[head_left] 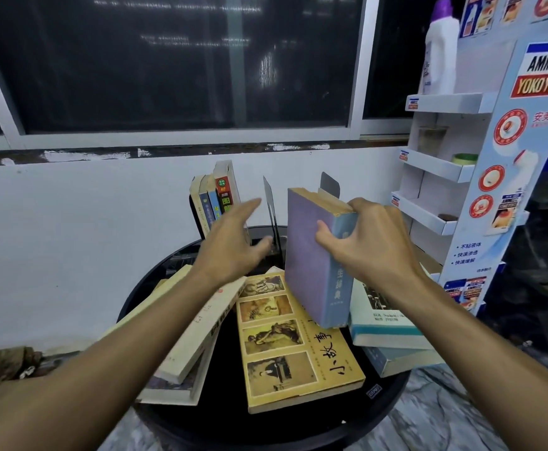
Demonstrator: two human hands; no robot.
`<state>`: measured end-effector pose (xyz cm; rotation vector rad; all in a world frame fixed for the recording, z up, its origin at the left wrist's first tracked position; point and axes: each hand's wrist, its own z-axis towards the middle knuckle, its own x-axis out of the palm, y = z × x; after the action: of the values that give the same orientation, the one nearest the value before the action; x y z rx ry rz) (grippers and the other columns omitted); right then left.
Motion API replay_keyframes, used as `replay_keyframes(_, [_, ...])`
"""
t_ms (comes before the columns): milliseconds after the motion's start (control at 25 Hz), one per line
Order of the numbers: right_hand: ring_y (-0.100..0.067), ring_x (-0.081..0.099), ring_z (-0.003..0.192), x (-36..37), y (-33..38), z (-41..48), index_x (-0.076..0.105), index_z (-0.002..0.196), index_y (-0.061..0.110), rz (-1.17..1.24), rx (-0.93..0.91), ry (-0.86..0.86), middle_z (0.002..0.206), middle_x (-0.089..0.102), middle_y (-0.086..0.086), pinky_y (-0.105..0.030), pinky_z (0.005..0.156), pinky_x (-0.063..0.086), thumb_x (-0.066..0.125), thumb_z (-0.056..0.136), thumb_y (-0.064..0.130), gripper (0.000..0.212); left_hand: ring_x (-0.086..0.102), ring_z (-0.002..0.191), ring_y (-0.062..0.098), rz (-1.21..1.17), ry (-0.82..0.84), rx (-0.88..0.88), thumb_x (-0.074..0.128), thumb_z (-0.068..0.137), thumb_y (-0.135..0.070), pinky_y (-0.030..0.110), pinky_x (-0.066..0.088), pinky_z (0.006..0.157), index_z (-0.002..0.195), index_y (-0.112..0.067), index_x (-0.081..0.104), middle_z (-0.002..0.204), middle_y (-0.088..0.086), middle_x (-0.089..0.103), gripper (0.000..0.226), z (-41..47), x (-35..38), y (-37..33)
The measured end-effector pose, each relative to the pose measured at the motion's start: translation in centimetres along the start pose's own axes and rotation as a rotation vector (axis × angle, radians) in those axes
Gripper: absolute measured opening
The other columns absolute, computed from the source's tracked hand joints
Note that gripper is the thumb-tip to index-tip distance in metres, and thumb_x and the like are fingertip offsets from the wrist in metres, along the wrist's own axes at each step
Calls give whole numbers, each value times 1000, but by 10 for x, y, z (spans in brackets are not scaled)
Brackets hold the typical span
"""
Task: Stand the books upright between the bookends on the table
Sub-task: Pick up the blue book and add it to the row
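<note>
Right hand (368, 242) clamped on the spine and top edge of a thick purple book (315, 255), held upright above the flat books at the table's (393, 395) middle. Left hand (233, 245) spread, empty, reaching toward the bookend (271, 206) near the far edge, beside 4 standing books (215, 200). Probably heavy, stiff, worn; best gripped across the spine, low.
</note>
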<state>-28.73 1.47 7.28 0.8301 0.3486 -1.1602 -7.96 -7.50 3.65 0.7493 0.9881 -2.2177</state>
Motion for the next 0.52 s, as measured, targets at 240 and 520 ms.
replay_keyframes(240, [-15, 54, 59, 11, 16, 26, 58, 72, 16, 53, -58, -12, 60, 54, 4, -25, 45, 33, 64, 81, 50, 37, 39, 140, 26, 295, -58, -40, 76, 85, -31, 54, 44, 109, 151, -20, 38, 151, 4, 44, 77, 63, -19, 43])
replay_keyframes(520, [-10, 49, 56, 47, 38, 67, 51, 68, 17, 46, -97, -33, 59, 49, 6, -29, 50, 35, 64, 82, 50, 39, 43, 138, 28, 272, -16, -130, 76, 85, -31, 59, 46, 105, 150, -23, 38, 151, 4, 47, 76, 87, -18, 73])
